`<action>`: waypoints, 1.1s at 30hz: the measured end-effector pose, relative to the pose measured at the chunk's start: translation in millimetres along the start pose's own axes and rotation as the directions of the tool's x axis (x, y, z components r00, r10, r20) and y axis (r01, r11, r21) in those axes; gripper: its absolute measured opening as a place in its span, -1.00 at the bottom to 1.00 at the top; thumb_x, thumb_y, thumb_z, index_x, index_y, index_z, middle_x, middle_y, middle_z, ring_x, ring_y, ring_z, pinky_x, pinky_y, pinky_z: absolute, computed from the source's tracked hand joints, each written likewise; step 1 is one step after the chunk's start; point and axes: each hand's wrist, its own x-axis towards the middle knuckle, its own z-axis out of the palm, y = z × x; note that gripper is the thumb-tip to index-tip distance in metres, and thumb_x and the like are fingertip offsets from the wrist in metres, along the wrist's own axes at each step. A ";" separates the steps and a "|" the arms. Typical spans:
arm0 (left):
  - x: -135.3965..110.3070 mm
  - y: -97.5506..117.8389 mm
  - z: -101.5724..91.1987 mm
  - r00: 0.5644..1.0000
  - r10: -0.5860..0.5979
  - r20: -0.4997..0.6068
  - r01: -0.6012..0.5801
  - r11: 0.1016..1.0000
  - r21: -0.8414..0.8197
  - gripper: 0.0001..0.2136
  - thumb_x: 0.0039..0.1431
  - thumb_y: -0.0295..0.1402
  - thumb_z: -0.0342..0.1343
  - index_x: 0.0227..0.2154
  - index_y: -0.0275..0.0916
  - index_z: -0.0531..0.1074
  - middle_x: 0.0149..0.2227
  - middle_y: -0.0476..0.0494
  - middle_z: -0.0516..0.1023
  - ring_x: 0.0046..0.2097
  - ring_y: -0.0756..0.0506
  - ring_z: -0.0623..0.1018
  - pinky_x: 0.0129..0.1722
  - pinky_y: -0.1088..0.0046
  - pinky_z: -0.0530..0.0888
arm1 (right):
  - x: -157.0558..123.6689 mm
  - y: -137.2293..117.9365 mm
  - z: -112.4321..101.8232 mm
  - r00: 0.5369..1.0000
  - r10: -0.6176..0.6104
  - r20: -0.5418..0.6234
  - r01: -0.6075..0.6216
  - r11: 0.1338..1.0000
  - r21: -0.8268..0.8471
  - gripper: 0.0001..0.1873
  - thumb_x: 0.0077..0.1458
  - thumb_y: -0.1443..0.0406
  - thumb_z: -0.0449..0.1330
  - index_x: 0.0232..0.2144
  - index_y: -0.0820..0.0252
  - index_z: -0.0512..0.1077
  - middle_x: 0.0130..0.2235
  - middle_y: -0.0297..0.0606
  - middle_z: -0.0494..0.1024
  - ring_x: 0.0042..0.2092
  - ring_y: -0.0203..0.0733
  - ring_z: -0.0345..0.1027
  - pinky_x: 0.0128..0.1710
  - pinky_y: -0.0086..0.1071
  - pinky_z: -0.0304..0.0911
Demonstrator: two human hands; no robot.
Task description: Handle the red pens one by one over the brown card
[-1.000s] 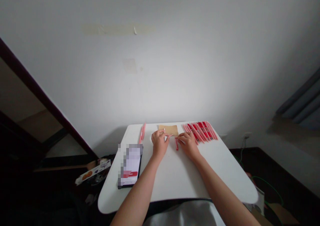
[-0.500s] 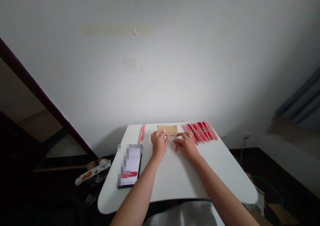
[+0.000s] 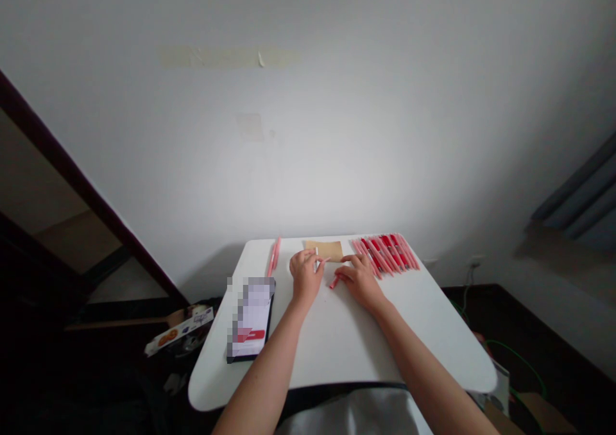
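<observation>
My left hand (image 3: 305,273) is curled at the far middle of the white table (image 3: 346,339), pinching a thin pink-and-white pen part (image 3: 318,263). My right hand (image 3: 359,278) lies close beside it, fingers closed on a short red pen piece (image 3: 333,281) that slants toward the table. A tan card (image 3: 328,249) lies just beyond both hands. A row of several red pens (image 3: 387,253) lies to the right of my right hand.
Two pink pens (image 3: 274,256) lie at the far left of the table. A dark phone (image 3: 251,319) with a lit screen rests near the left edge. A box (image 3: 178,333) sits on the dark floor at left. Cables (image 3: 500,348) run at right.
My right hand has drawn slightly toward my left, and the red pen piece has tilted from nearly upright to slanting left. My left hand has hardly moved.
</observation>
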 end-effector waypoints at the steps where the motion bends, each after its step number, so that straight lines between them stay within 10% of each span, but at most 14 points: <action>1: 0.1 0.0 -0.2 1.000 0.001 0.001 -0.001 1.000 0.000 -0.95 0.08 -0.36 0.19 -0.38 -0.15 0.53 -0.15 -0.15 0.48 -0.03 -0.16 0.41 0.02 0.17 0.33 | 0.1 0.2 0.2 1.000 0.001 -0.001 -0.001 1.000 0.005 -0.85 0.11 0.34 0.21 -0.33 0.00 0.58 -0.09 -0.17 0.46 0.01 -0.01 0.15 0.01 -0.08 0.19; 33: -0.3 -0.5 1.3 0.997 0.059 0.049 -0.057 0.998 -0.035 -0.93 0.08 -0.29 0.21 -0.40 -0.15 0.54 -0.13 -0.15 0.50 0.00 -0.15 0.42 0.07 0.17 0.32 | 3.3 15.0 -0.8 0.967 0.108 -0.231 -0.106 0.994 0.023 -0.81 0.22 0.24 0.11 -0.29 0.10 0.53 -0.28 -0.21 0.54 -0.11 -0.05 0.19 -0.07 -0.21 0.12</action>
